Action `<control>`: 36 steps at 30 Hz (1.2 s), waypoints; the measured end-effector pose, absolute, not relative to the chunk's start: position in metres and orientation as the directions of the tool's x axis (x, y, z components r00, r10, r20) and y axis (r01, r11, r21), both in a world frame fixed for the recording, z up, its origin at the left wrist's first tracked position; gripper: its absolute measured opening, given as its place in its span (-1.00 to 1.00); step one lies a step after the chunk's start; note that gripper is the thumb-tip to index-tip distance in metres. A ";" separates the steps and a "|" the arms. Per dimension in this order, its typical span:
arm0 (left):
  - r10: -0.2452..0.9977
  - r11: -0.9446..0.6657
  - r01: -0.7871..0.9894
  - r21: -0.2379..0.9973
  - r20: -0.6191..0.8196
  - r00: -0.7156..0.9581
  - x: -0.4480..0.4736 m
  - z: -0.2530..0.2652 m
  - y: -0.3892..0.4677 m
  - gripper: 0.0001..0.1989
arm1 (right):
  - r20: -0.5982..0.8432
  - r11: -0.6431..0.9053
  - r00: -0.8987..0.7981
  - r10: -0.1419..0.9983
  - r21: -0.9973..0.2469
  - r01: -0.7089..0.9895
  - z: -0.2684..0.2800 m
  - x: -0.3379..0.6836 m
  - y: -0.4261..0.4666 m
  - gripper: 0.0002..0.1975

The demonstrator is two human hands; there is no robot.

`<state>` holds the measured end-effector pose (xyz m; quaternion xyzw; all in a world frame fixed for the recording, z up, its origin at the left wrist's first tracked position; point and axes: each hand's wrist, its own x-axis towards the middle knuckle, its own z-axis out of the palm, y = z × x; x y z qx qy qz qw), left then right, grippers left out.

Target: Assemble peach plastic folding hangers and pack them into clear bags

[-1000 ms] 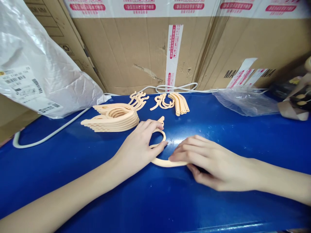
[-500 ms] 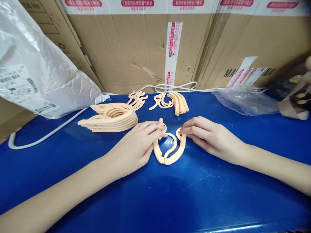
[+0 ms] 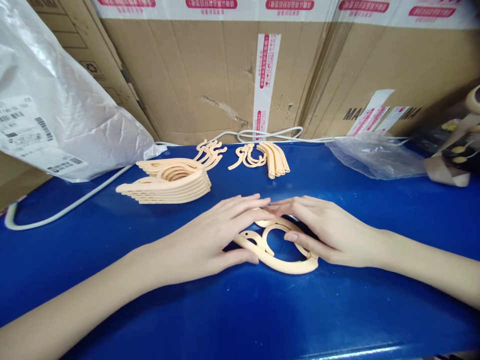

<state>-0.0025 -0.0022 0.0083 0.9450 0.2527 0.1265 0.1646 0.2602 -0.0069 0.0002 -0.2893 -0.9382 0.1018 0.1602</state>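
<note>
A cream plastic folding hanger [image 3: 294, 266] lies folded on the blue table, turned so that its joint end points right. My left hand [image 3: 221, 232] holds its left end, thumb at the near side and fingers stretched over the far side. Around the right part is my right hand [image 3: 330, 230], its thumb over the inner loop and its fingertips meeting the left ones at the far edge. Fingers hide part of the hanger's far side. Behind my left hand sits a stack of matching folded hangers [image 3: 172, 182].
Loose cream hooks [image 3: 212, 155] lie behind the stack. Curved hanger arms [image 3: 276, 160] and more hooks [image 3: 251, 156] lie right of them. A silvery parcel bag [image 3: 75, 115], a white cable [image 3: 67, 212], a clear plastic bag [image 3: 378, 157] and cardboard boxes [image 3: 180, 75] border the table.
The hanger has turned, its joint end swinging from the near side to the right. Both hands have come closer together, and my right thumb now lies over it.
</note>
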 end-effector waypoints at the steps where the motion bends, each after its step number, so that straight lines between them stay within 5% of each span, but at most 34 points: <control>1: 0.531 -0.803 0.443 0.399 0.143 0.835 -0.002 0.008 -0.003 -0.39 | 0.242 0.794 -0.764 0.598 -0.315 0.521 -0.001 0.260 -0.007 -0.73; 12: 0.576 -0.815 0.519 0.260 0.258 0.775 0.005 0.000 -0.002 -0.31 | 0.300 0.780 -0.720 0.625 -0.261 0.568 -0.002 0.260 0.001 -0.71; 14: 0.573 -0.817 0.553 0.165 0.340 0.745 0.005 0.001 -0.002 -0.33 | 0.299 0.718 -0.653 0.696 -0.330 0.613 0.001 0.260 0.000 -0.70; 18: 0.503 -0.813 0.582 -0.016 0.484 0.716 0.004 0.003 -0.002 -0.34 | 0.110 0.416 -0.468 0.877 -0.663 0.622 0.007 0.259 -0.002 -0.67; 22: 0.487 -0.817 0.576 -0.022 0.510 0.709 0.002 0.005 -0.005 -0.33 | -0.058 0.188 -0.482 0.874 -0.876 0.445 0.012 0.258 -0.001 -0.62; 36: 0.520 -0.819 0.573 0.027 0.457 0.722 0.004 0.003 -0.008 -0.17 | -0.138 0.053 -0.568 0.811 -0.950 0.306 0.012 0.258 -0.002 -0.68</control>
